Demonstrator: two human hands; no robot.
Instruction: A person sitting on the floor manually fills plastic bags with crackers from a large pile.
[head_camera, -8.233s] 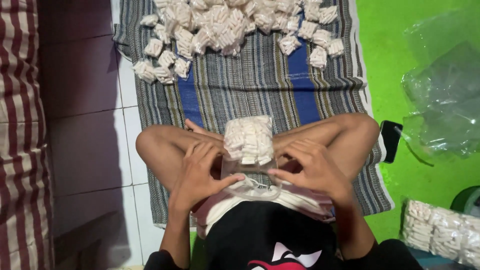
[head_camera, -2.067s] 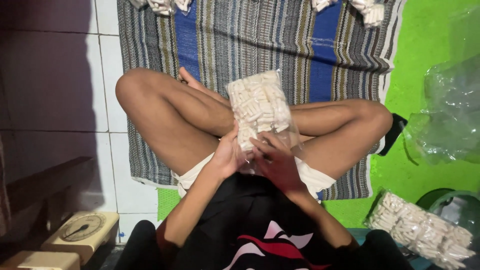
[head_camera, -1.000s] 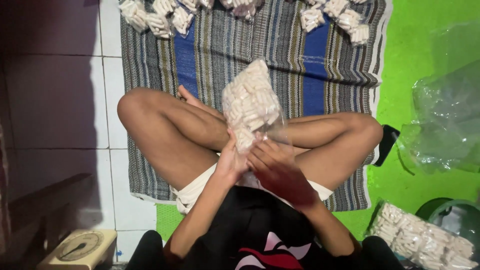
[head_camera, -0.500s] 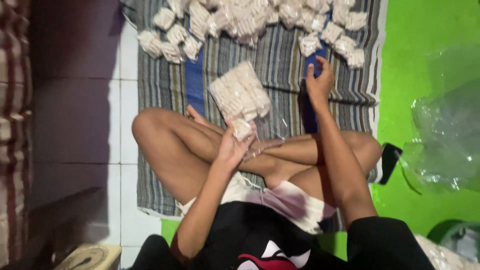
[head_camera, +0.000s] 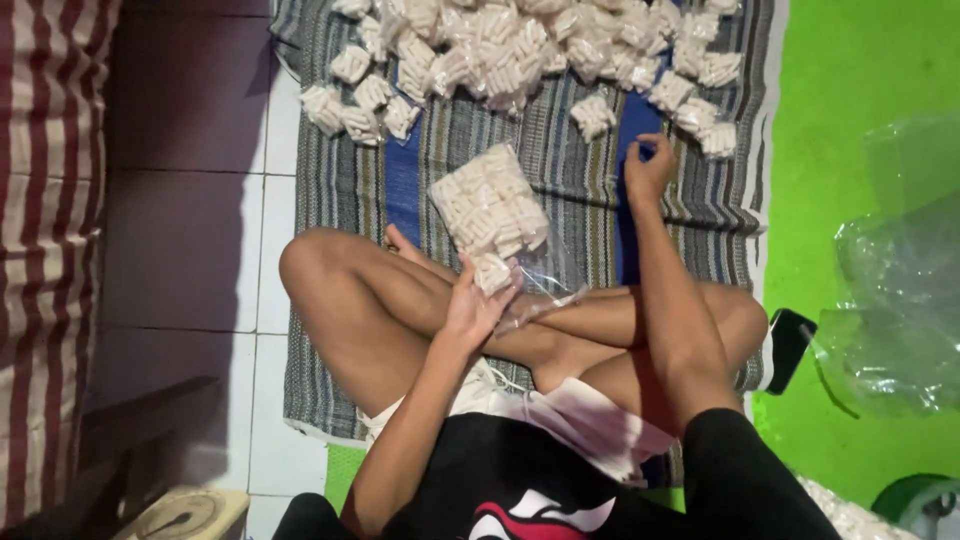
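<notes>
Left hand (head_camera: 478, 305) clenched the neck of a clear bag of white snack packets (head_camera: 490, 210), resting over the crossed legs on the striped mat (head_camera: 570, 190). Right hand (head_camera: 650, 170), released, hovered near the mat's far edge by loose packets (head_camera: 700, 120). Risk: one-handed hold lets the bag tip and spill.

Person seated cross-legged, knees out to both sides, bare shins crossed in front. Left hand (head_camera: 478, 305) low, just above the crossed shins, palm turned up and inward, fingers curled, thumb up; its grip is closed on a bag of snack packs (head_camera: 490, 212) at the bag's lower end. Left forearm bent at the elbow, rising from the lap. Right arm stretched straight forward over the right knee, well ahead of the left grip. Right hand (head_camera: 650, 170) palm down, fingers loosely bent, thumb apart, holding nothing visible.
</notes>
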